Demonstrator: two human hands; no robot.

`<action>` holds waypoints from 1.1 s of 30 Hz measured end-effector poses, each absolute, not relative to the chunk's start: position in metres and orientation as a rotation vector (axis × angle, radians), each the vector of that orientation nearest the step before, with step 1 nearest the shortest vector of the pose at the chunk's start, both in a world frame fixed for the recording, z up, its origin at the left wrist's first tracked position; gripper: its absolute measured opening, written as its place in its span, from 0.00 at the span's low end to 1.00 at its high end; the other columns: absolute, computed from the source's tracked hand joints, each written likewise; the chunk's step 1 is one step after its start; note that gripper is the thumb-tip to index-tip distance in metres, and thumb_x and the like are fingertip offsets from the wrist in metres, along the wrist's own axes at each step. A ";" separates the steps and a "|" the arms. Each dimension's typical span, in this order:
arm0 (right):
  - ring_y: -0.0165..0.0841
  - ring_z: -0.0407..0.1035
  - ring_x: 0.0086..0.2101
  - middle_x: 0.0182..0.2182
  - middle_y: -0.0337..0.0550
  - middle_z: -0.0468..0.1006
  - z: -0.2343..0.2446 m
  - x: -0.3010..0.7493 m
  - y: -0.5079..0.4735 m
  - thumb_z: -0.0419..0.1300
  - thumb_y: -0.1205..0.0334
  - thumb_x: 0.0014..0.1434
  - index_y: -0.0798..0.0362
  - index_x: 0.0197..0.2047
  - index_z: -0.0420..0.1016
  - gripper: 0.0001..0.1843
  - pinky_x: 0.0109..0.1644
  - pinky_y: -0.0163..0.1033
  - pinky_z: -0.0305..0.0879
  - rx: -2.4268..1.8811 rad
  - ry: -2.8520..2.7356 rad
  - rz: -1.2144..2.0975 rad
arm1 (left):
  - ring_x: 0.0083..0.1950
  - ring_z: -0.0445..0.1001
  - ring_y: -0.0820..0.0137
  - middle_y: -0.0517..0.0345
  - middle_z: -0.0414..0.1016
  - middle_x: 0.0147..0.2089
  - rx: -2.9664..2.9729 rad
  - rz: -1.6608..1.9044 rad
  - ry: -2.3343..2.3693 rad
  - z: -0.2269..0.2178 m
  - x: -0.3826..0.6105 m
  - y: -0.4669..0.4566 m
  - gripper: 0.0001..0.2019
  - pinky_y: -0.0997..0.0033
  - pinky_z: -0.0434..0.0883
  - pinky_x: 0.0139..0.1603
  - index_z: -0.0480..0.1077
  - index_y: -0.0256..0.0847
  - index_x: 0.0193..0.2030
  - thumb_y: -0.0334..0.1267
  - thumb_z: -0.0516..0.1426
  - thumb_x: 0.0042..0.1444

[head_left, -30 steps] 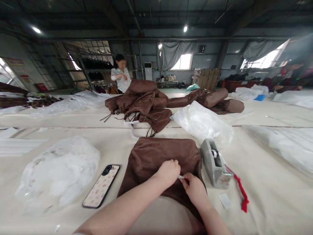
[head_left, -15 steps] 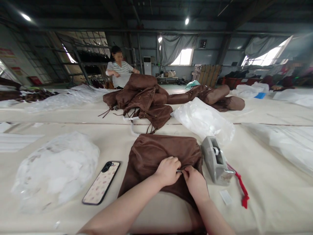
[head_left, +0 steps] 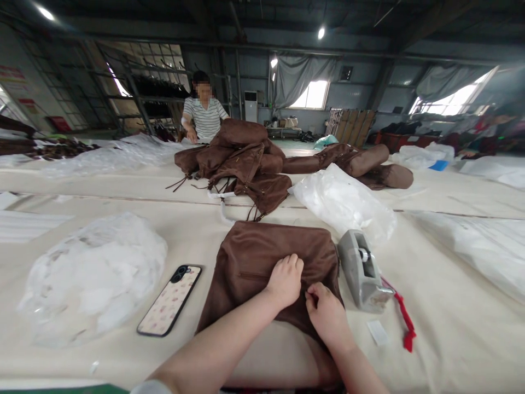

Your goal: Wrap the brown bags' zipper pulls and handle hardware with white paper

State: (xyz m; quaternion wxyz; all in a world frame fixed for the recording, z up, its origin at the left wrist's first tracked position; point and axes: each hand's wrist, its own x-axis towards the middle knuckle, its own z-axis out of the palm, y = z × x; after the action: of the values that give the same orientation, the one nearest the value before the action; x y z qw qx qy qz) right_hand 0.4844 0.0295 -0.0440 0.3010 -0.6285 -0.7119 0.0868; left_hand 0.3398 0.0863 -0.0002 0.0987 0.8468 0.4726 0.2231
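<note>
A brown soft bag (head_left: 246, 251) lies flat in front of me, with a zipped slit across its face and a beige area at its near end. My left hand (head_left: 286, 280) rests on it by the right end of the slit, fingers curled down; whatever they grip is hidden. Just to the right and nearer me, my right hand (head_left: 326, 312) is held low over the bag, thumb and forefinger bent together. Nothing shows clearly between them. The two hands are slightly apart.
A grey tape dispenser (head_left: 361, 273) with a red cord (head_left: 406, 323) stands right of the bag. At left lie a phone (head_left: 170, 301) and a clear plastic bag (head_left: 98, 279). Brown bags (head_left: 238, 148) are piled beyond, a co-worker (head_left: 203, 115) behind them.
My hands have drawn apart a little, the left shifting slightly away from me. The small pale piece between my fingers no longer shows. The co-worker has straightened and lowered an arm.
</note>
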 end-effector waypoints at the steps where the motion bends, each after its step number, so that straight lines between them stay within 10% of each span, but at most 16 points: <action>1: 0.36 0.72 0.34 0.32 0.41 0.75 -0.041 0.485 0.030 0.52 0.69 0.58 0.50 0.36 0.67 0.05 0.39 0.38 0.64 -1.634 -1.899 0.226 | 0.47 0.69 0.59 0.48 0.69 0.44 2.389 0.693 1.231 0.004 0.332 0.092 0.12 0.58 0.67 0.51 0.69 0.36 0.42 0.31 0.60 0.48; 9: 0.34 0.71 0.34 0.35 0.42 0.75 -0.011 0.473 0.045 0.52 0.69 0.63 0.52 0.42 0.70 0.07 0.40 0.38 0.65 -1.348 -2.418 -0.217 | 0.41 0.73 0.67 0.46 0.74 0.43 1.195 1.073 0.825 0.017 0.268 0.147 0.25 0.67 0.71 0.42 0.71 0.34 0.40 0.58 0.59 0.50; 19: 0.38 0.69 0.29 0.31 0.46 0.72 -0.007 0.470 0.061 0.54 0.77 0.57 0.55 0.36 0.69 0.09 0.30 0.41 0.63 -1.131 -2.824 -0.609 | 0.37 0.74 0.71 0.50 0.76 0.37 1.122 1.095 0.838 0.004 0.278 0.146 0.21 0.71 0.71 0.38 0.74 0.34 0.35 0.52 0.65 0.45; 33: 0.34 0.72 0.31 0.33 0.43 0.76 0.021 0.527 0.040 0.50 0.70 0.63 0.52 0.38 0.71 0.10 0.35 0.38 0.64 -1.283 -2.698 -0.348 | 0.37 0.75 0.70 0.49 0.77 0.37 1.164 1.022 0.851 0.003 0.286 0.142 0.19 0.69 0.71 0.40 0.73 0.34 0.35 0.50 0.66 0.45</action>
State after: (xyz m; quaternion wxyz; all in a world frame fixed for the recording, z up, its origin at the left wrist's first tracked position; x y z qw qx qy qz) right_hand 0.5270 0.0402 0.0208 0.0671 -0.4256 -0.8950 -0.1153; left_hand 0.2859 0.1422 0.0033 0.6345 0.5091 0.3721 0.4470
